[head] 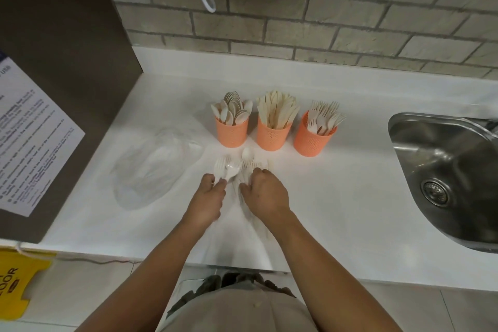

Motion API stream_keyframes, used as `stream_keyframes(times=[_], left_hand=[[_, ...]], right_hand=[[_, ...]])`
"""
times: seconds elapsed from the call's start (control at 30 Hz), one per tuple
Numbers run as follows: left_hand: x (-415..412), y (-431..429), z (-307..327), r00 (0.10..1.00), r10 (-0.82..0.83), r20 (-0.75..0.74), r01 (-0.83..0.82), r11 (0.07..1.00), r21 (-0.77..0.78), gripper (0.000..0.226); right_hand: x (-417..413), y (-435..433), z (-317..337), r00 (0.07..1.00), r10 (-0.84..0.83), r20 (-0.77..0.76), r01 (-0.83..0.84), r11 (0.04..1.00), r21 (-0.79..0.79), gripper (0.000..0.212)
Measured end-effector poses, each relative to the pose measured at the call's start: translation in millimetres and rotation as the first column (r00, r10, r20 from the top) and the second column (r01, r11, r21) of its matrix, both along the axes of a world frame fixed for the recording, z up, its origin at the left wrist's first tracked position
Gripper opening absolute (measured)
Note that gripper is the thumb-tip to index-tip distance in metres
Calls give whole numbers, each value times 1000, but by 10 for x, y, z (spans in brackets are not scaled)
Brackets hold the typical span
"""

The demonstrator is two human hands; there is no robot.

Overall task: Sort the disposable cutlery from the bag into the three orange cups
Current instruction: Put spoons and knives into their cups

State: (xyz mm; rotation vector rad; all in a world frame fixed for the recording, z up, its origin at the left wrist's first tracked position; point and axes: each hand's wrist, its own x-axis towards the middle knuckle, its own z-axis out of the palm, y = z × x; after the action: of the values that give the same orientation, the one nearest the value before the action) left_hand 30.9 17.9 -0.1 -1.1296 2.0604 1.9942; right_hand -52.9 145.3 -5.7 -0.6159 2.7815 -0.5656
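Note:
Three orange cups stand in a row on the white counter: the left cup (232, 132) holds spoons, the middle cup (273, 137) holds knives, the right cup (308, 141) holds forks. A loose pile of pale cutlery (249, 167) lies in front of the cups. My left hand (207, 198) grips several spoons and forks (225, 168) at their handles. My right hand (265, 193) rests with curled fingers on the pile, pinching pieces of it. A crumpled clear plastic bag (156, 167) lies to the left.
A steel sink (444, 172) is set into the counter at the right. A brown panel with a printed notice (32, 127) stands at the left. A brick wall runs behind the cups. A yellow floor sign (18, 283) is at the lower left.

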Motion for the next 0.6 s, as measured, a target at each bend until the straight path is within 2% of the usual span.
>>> stream_keyframes(times=[0.07, 0.23, 0.33, 0.43, 0.6], left_hand=[[23, -5, 1, 1000, -21, -5, 21, 1000, 19, 19], [60, -34, 0, 999, 9, -33, -4, 988, 156, 26], [52, -40, -3, 998, 51, -31, -43, 977, 208, 26], [36, -21, 30, 998, 43, -48, -31, 974, 225, 14], [-4, -32, 32, 999, 18, -37, -10, 978, 209, 17]], right_hand=[[-12, -44, -41, 999, -17, 37, 16, 999, 36, 27], [-32, -54, -92, 980, -117, 160, 124, 992, -37, 19], [-15, -25, -73, 981, -111, 160, 137, 977, -163, 14], [44, -12, -35, 968, -82, 238, 159, 932, -325, 11], [176, -39, 22, 919, -30, 393, 210, 881, -425, 15]])
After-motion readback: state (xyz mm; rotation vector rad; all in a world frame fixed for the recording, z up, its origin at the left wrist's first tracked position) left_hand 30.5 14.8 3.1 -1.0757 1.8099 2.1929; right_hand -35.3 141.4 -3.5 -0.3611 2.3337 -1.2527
